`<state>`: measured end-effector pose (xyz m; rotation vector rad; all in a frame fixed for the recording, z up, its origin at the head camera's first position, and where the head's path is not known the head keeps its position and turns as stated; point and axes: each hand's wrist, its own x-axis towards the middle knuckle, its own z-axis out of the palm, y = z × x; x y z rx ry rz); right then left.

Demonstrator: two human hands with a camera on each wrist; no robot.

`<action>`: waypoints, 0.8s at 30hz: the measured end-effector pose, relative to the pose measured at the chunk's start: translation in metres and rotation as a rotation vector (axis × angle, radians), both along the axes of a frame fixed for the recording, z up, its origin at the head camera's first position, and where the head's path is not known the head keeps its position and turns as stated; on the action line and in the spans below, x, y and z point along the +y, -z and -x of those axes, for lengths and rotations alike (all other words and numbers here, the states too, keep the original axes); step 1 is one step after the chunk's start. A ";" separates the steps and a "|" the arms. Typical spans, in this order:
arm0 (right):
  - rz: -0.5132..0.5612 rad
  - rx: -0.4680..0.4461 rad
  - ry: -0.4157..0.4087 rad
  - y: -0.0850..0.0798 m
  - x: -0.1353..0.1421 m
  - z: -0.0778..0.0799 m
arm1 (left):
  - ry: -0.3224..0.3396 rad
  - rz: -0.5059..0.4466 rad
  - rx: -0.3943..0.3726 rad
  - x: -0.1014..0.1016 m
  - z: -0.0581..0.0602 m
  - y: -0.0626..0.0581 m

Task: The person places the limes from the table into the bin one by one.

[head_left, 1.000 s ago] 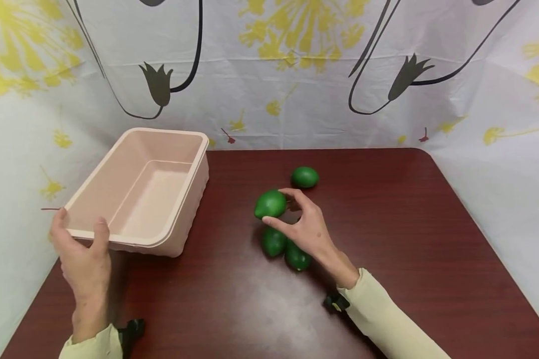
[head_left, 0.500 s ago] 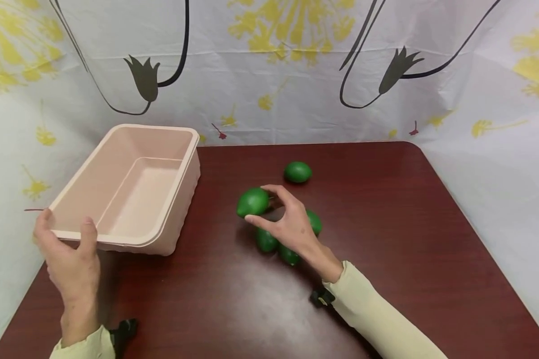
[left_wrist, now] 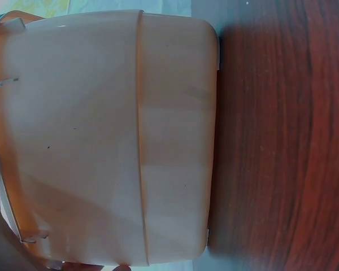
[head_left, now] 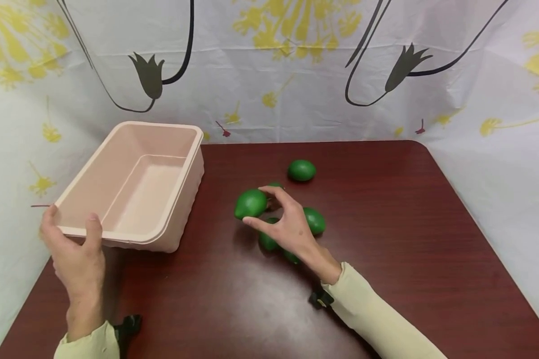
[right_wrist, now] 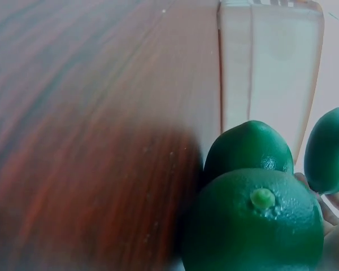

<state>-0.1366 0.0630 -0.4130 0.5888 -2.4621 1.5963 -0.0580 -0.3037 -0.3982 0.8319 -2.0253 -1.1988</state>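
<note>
In the head view my right hand (head_left: 292,227) pinches a green lime (head_left: 250,203) between thumb and fingers, above the table. Close under and behind that hand lie more limes: one (head_left: 314,221) at its right, one (head_left: 268,241) below the held lime, others partly covered by the hand. Two limes (right_wrist: 254,220) fill the foreground of the right wrist view, with the held lime (right_wrist: 329,151) at the right edge. My left hand (head_left: 78,262) grips the near left corner of a pale pink plastic bin (head_left: 190,184), whose visible inside holds nothing. The left wrist view shows the bin's outer wall (left_wrist: 101,130).
A separate lime (head_left: 302,170) lies farther back on the dark red-brown wooden table (head_left: 386,239). Behind the table hangs a white cloth (head_left: 314,114) with yellow and grey plant prints. The bin stands at the table's left side.
My right hand has moved a little left with the lime, nearer the bin. More of the limes behind it now show. My left hand keeps its grip on the bin.
</note>
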 end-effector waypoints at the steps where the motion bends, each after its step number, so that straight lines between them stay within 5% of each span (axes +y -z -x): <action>1: 0.004 0.000 -0.004 0.000 -0.001 0.000 | -0.002 0.000 -0.004 0.000 0.000 0.000; 24: 0.010 0.034 -0.044 -0.009 -0.021 -0.001 | 0.004 0.008 -0.014 0.003 -0.003 -0.005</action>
